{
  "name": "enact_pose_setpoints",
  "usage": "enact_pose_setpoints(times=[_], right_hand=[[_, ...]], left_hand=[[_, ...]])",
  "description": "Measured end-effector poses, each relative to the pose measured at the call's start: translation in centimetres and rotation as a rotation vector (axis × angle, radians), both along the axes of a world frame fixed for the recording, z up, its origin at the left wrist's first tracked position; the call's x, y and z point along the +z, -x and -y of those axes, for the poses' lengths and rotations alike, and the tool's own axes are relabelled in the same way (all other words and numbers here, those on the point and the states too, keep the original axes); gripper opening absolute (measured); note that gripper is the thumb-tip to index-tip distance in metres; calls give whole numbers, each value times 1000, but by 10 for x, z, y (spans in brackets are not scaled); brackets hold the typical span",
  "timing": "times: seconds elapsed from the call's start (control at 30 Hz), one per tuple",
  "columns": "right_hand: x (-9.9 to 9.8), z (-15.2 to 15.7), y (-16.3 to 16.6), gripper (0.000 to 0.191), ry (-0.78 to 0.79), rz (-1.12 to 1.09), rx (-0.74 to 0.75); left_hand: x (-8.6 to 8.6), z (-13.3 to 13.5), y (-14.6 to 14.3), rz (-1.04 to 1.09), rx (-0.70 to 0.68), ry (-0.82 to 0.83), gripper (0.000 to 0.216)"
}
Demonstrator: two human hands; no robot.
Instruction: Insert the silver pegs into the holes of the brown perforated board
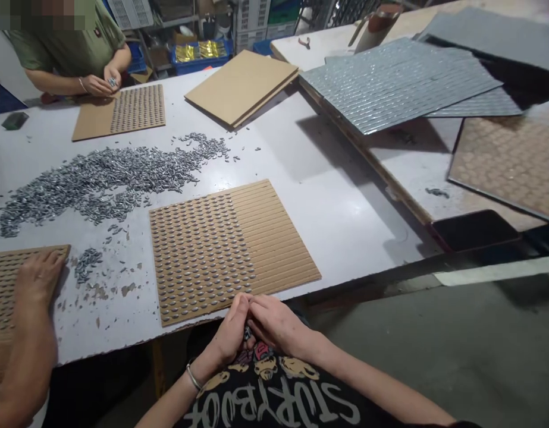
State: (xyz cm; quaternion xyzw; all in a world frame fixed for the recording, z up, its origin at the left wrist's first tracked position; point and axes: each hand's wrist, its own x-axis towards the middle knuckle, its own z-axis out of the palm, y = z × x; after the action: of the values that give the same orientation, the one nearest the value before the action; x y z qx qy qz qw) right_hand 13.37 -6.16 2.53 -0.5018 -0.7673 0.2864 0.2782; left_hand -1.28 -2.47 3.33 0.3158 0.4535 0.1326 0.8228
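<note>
- While the left hand (229,333) and right hand (276,321) meet at the fingers by the desk's (345,202) near edge, a metallic glint (247,333) shows between the palms; how firmly either one grips, I cannot tell.
- Just past the fingertips lies the board (278,238), flat on the desk, its left part set with rows of pieces (194,261), its right part bare grooves.
- Filling those grooves seems the step in hand, somewhat past half done; the next move calls for parting the hands and seating single pieces beside the last filled column, without knocking those already set.
- Off to the left, a co-worker's hand (37,276) rests on another board (0,261), near a small heap (87,264).
- Farther off spreads the main pile (109,178), loose on the desk.
- Beyond it, a second co-worker's hands (98,86) meet above a part-filled board (93,122); stacked boards (242,83) lie to its right.
</note>
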Motion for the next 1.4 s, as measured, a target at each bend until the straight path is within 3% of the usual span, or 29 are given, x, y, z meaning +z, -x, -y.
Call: enact_pose_setpoints(times=[0.2,0.33,0.5,0.57,0.67,0.87,0.97,1.03,1.17,1.33,1.4], right_hand=[[2,-4,2,12,53,-166,-218],[6,-3,-1,17,50,-246,-265],[9,-2,-16,14,287,-274,-328],[4,-7,-23,15,320,-249,-426],[-6,-16,-26,14,226,-122,-524],[-20,-30,-18,12,203,65,-548],[-23,-33,-19,5,265,94,-578],[-22,-33,-22,12,325,82,-596],[-5,-25,-21,19,272,-51,-521],[25,-10,-8,21,61,-35,-73],[27,-6,-5,20,29,23,-14]], left_hand=[[-10,-5,5,148,106,5,38],[-13,-5,8,159,89,1,34],[-12,-9,9,145,156,72,33],[-11,-11,10,152,197,101,32],[-11,-14,11,165,231,118,30],[-10,-16,14,145,230,122,32],[-10,-15,13,138,235,123,32],[-10,-15,13,142,242,111,32],[-9,-13,9,155,251,64,42],[0,-9,2,108,213,15,51],[2,-7,-2,63,197,15,50]])
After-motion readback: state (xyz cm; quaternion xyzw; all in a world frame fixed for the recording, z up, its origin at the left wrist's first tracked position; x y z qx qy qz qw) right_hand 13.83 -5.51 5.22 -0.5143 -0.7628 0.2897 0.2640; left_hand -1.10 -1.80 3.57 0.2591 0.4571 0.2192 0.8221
